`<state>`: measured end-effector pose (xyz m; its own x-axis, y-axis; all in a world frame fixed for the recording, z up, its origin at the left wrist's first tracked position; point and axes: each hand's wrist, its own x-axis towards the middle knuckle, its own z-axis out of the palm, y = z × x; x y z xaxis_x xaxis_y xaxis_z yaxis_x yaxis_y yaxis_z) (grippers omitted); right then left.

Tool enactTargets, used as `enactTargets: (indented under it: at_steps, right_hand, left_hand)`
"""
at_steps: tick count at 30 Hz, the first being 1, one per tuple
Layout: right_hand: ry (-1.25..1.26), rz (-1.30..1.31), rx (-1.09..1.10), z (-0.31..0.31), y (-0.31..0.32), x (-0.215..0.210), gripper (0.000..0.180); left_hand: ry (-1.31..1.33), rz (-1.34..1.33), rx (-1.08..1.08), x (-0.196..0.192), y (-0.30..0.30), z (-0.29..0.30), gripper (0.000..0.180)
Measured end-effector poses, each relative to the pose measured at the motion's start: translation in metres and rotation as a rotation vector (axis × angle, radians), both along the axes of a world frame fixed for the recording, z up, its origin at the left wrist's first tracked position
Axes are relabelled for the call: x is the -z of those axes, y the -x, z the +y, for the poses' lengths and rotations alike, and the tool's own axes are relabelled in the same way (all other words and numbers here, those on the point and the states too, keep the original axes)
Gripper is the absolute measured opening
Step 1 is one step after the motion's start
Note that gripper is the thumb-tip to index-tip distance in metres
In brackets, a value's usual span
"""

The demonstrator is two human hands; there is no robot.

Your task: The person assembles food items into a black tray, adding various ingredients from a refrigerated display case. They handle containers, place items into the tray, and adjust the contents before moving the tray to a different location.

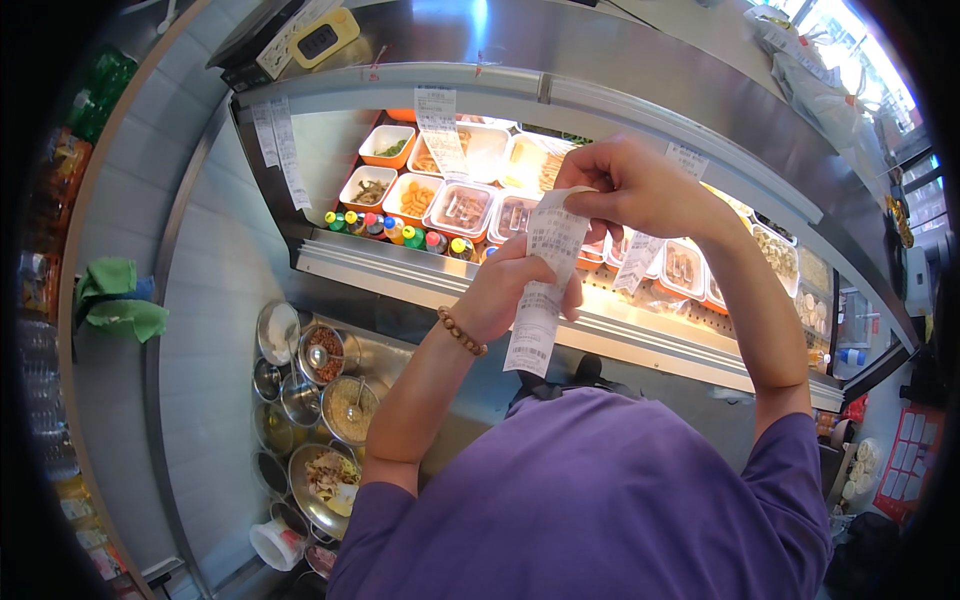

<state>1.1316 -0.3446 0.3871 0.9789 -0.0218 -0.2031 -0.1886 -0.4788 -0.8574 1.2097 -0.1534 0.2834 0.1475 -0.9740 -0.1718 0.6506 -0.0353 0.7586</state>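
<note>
A long white printed receipt (535, 328) hangs between my hands in front of a lit display case, its lower end dangling free. My left hand (497, 288), below a beaded bracelet on the wrist, is closed on the strip's middle, with the thumb across its face. Higher up and to the right, my right hand (632, 188) pinches the receipt's top end between thumb and fingers. Behind it, orange-and-white food trays (465, 207) fill the case. More paper slips hang from its upper edge, among them a receipt (438, 125) left of my right hand.
Small bottles with coloured caps (393, 231) line the case's front left. Metal bowls of ingredients (347, 408) and a large bowl of food (325, 482) stand at lower left. A yellow timer (325, 38) sits on top, and green cloths (122, 300) hang at far left.
</note>
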Motion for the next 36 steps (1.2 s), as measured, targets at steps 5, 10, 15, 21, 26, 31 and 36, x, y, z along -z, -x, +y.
enactTargets:
  at_steps: [5,10,15,21,26,31,36]
  right_hand:
    - [0.100,-0.034,0.075,0.001,-0.002,0.005,0.005]
    - [0.047,-0.028,0.186,-0.009,-0.007,0.013,0.003]
    - [-0.059,0.008,0.092,-0.010,-0.036,0.029,0.005]
    - [0.538,-0.569,0.312,0.008,-0.064,0.040,0.016]
    - [0.546,-0.594,0.185,0.022,-0.047,0.065,0.012]
    - [0.589,-0.572,0.126,0.021,-0.033,0.083,0.011]
    - [0.793,-0.622,0.144,0.019,-0.049,0.067,0.019]
  left_hand:
    - [-0.167,-0.667,-0.173,0.027,0.008,-0.009,0.023]
    - [-0.178,-0.727,-0.003,0.122,-0.006,0.022,0.034]
    - [0.186,-0.371,0.005,0.071,-0.034,0.023,0.051]
    - [-0.032,-0.029,-0.154,0.063,-0.073,0.002,0.037]
    - [-0.022,-0.026,-0.178,0.059,-0.097,-0.012,0.037]
    - [-0.053,-0.082,-0.191,0.051,-0.101,-0.031,0.031]
    - [-0.067,-0.095,-0.251,0.049,-0.103,-0.050,0.027]
